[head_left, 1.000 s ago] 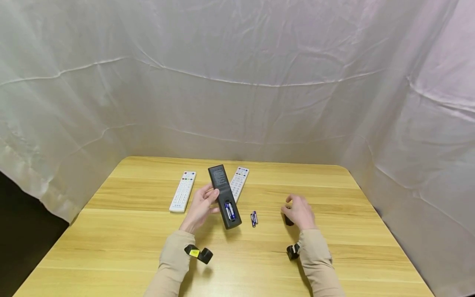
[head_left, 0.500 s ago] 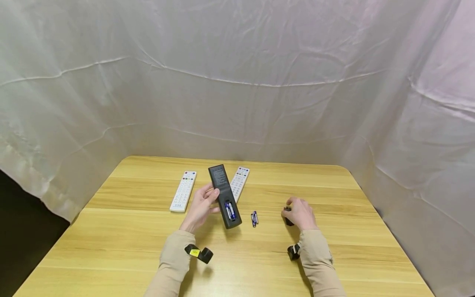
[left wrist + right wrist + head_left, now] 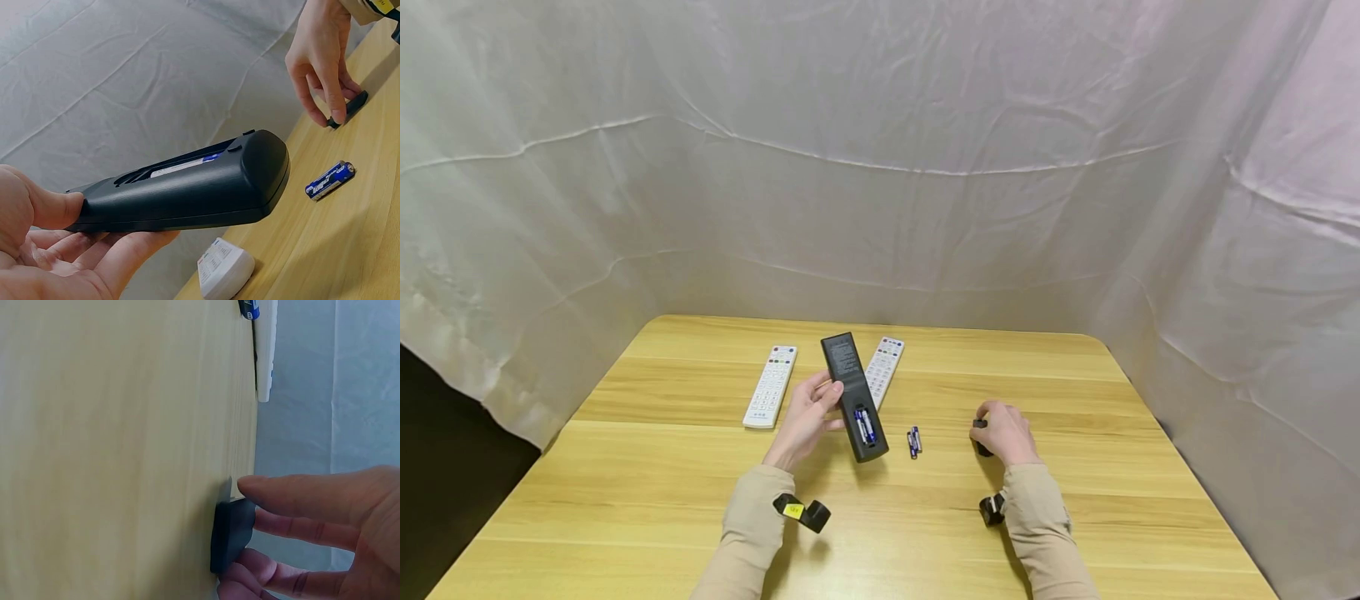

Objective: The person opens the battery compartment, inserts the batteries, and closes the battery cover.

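My left hand (image 3: 802,421) holds a black remote control (image 3: 848,379), its back turned up and tilted above the table. The battery compartment is uncovered, and blue-and-white batteries (image 3: 865,426) lie side by side in it. To the right, my right hand (image 3: 1009,435) pinches a small black battery cover (image 3: 231,536) by its edges, thumb on one side and fingers on the other. In the left wrist view the cover (image 3: 351,107) stands right at the tabletop. Between the hands lie two loose batteries (image 3: 913,442), side by side.
One white remote (image 3: 770,387) lies buttons up at the left of the wooden table (image 3: 700,517). Another white remote (image 3: 886,365) lies behind the black one, partly hidden by it. Pale curtains (image 3: 880,208) hang behind the table and at the sides.
The right hand's fingers have settled around the black battery cover, the hand shifting only slightly. The left hand and the black remote have stayed in place.
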